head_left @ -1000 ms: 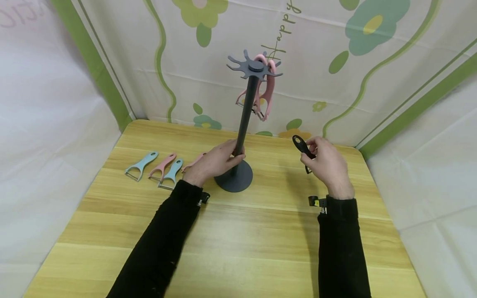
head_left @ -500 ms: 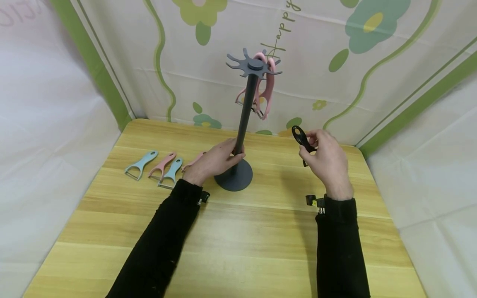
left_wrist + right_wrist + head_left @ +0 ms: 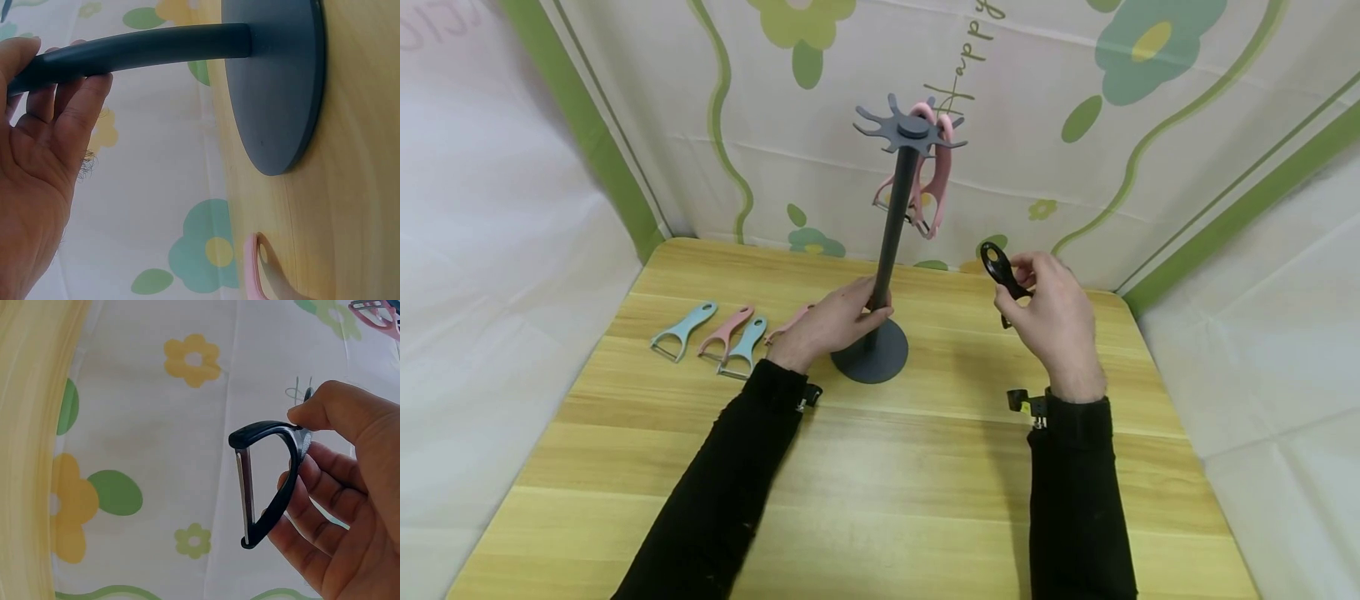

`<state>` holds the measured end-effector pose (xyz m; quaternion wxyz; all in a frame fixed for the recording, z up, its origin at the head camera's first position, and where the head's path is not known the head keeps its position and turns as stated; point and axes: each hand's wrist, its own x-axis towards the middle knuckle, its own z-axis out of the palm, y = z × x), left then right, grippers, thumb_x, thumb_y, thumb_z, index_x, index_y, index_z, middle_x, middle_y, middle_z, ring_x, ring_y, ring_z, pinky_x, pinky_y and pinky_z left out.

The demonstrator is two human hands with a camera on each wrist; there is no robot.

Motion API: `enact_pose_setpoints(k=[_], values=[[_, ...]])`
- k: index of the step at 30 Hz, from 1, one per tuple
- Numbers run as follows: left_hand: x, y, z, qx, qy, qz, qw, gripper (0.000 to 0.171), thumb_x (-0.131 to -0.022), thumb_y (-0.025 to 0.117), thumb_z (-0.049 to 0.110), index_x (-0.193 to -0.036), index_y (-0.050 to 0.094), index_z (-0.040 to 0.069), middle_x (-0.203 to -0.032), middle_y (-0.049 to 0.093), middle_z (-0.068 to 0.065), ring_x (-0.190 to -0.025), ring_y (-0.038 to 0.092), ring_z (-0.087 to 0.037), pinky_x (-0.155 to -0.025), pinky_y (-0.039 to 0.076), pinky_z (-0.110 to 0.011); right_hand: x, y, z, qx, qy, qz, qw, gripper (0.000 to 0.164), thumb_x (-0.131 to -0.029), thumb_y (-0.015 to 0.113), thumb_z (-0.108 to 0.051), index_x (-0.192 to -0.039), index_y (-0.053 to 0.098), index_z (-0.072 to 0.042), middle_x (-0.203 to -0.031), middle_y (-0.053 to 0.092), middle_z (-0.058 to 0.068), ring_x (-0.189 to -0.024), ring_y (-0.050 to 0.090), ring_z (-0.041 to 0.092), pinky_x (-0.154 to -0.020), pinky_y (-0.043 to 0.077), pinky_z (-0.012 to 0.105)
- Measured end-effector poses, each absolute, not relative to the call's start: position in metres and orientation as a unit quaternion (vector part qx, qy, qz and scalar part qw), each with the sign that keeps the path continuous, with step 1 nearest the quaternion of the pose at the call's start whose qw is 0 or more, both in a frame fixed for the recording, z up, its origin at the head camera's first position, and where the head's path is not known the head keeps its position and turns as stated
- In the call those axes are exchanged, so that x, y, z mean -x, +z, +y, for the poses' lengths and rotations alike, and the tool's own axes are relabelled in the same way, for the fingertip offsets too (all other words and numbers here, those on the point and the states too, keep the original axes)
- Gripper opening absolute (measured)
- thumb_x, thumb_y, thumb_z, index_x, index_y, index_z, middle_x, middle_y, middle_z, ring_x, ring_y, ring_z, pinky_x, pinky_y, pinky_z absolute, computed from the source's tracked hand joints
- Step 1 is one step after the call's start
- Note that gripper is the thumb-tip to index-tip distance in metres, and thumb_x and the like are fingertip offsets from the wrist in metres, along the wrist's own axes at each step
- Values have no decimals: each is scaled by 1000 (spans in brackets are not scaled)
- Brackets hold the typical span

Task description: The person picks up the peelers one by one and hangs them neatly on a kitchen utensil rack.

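Note:
A dark grey stand with a round base (image 3: 880,354) and a ring of hooks (image 3: 912,129) at its top stands on the table. My left hand (image 3: 831,323) grips its pole (image 3: 891,237) low down, fingers and thumb around it in the left wrist view. My right hand (image 3: 1054,312) pinches a black peeler (image 3: 1000,265) in the air to the right of the stand. In the right wrist view the peeler's blade frame (image 3: 284,500) points away from the fingers. Two pink peelers (image 3: 942,179) hang from hooks on the stand's right side.
Left of the stand lie two light blue peelers (image 3: 685,329) and a pink peeler (image 3: 727,333). Another pink peeler (image 3: 790,321) is partly hidden behind my left hand. A printed curtain (image 3: 820,167) borders the wooden table (image 3: 865,492) at the back.
My right hand has risen with the black peeler and drifted slightly left. My left hand keeps its grip on the pole, and the hanging peelers stay in place.

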<state>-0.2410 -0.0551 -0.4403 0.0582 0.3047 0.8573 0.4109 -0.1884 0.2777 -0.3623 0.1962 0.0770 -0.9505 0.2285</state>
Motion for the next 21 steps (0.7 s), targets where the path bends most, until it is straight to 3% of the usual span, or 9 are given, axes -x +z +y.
enact_pose_setpoints(k=[21], values=[[240, -440, -56, -313, 414, 853, 54, 8, -123, 67, 21, -128, 65, 14, -123, 68, -11, -113, 64, -29, -102, 54, -48, 183, -340, 252, -87, 261, -932, 235, 38, -110, 80, -14, -144, 72, 1, -121, 73, 20, -111, 72, 40, -97, 61, 54]])
